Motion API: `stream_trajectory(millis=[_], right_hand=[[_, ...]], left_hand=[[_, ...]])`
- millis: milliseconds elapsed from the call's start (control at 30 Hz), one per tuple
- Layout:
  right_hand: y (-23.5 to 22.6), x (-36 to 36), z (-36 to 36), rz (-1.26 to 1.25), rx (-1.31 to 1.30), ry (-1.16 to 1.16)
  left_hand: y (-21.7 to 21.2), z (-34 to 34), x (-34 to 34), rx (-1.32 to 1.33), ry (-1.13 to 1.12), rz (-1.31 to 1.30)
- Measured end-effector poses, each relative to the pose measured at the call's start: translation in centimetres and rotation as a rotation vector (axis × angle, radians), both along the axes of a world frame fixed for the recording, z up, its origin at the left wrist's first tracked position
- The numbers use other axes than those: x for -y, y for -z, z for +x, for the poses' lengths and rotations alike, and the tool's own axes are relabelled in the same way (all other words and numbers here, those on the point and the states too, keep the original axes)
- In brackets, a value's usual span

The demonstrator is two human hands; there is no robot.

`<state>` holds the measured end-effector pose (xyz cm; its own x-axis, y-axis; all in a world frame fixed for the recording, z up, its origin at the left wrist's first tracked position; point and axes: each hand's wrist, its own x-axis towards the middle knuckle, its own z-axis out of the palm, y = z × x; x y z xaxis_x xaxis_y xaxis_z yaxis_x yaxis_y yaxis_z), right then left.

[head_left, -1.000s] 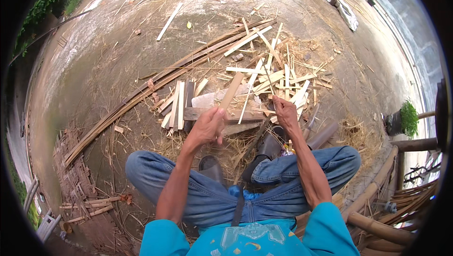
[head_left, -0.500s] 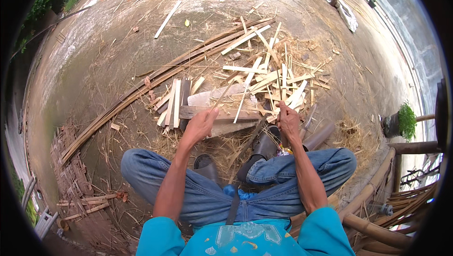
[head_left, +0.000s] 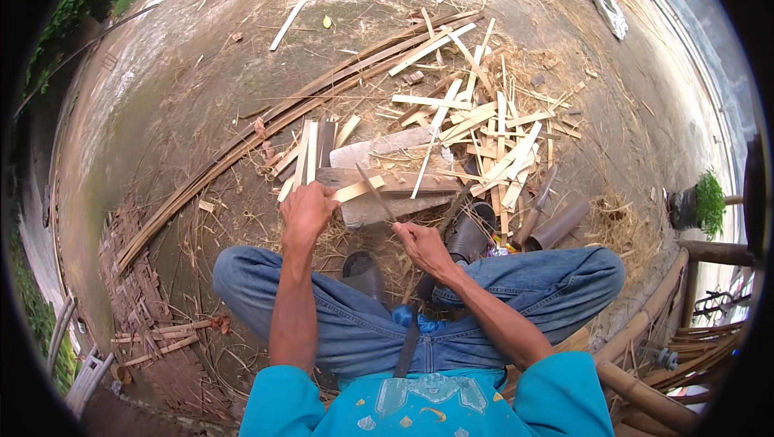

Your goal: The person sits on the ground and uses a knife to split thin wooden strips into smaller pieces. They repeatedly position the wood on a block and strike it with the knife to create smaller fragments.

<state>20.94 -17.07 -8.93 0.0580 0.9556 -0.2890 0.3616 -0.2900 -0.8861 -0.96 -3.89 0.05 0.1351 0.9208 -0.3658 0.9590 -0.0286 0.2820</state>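
Note:
My left hand (head_left: 308,213) is closed around the end of a short, flat, pale bamboo strip (head_left: 350,193), which points to the right. My right hand (head_left: 425,247) grips a narrow knife (head_left: 385,207). Its blade slants up and left and crosses the strip near the free end; whether it touches is hard to tell. Beyond both hands lies a brown wooden block (head_left: 415,183) with grey slabs (head_left: 377,211) beside it. Several pale strips (head_left: 313,151) lean close past my left hand.
A loose heap of pale strips (head_left: 476,126) spreads ahead and right. Long brown bamboo lengths (head_left: 242,147) run diagonally on the left. Right of my shoe (head_left: 469,231) lies a brown tube (head_left: 562,223). A potted plant (head_left: 709,205) and bamboo poles (head_left: 645,397) stand far right.
My right hand has swung left with the knife, from beside the heap to the strip. My left hand has shifted left, and its strip now lies broadside, pointing right. The view has shifted slightly.

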Motion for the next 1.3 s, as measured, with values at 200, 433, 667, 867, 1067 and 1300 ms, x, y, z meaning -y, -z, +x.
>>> stream_trajectory(millis=[200, 433, 667, 867, 1067, 1300], right_hand=[[-3.1, 0.9, -3.3, -0.008, -0.14, -0.025], [-2.6, 1.4, -3.7, 0.019, -0.032, -0.034], [-1.6, 1.3, -3.3, 0.092, 0.025, -0.022], [-0.7, 1.7, -3.6, 0.244, -0.022, -0.002], [-0.4, 1.1, -1.7, 0.062, -0.003, 0.03], [0.2, 1.4, -2.0, 0.077, 0.01, 0.027]], left_hand=[[-0.4, 0.7, -0.1, -0.048, -0.023, -0.015], [-0.6, 0.8, 0.2, -0.053, -0.043, 0.005], [-1.4, 1.1, -0.1, -0.069, -0.018, 0.006], [-1.4, 1.1, -0.1, -0.036, -0.033, -0.013], [-1.2, 1.3, 0.4, -0.02, -0.029, 0.026], [-0.3, 0.6, 0.2, -0.034, -0.009, 0.029]])
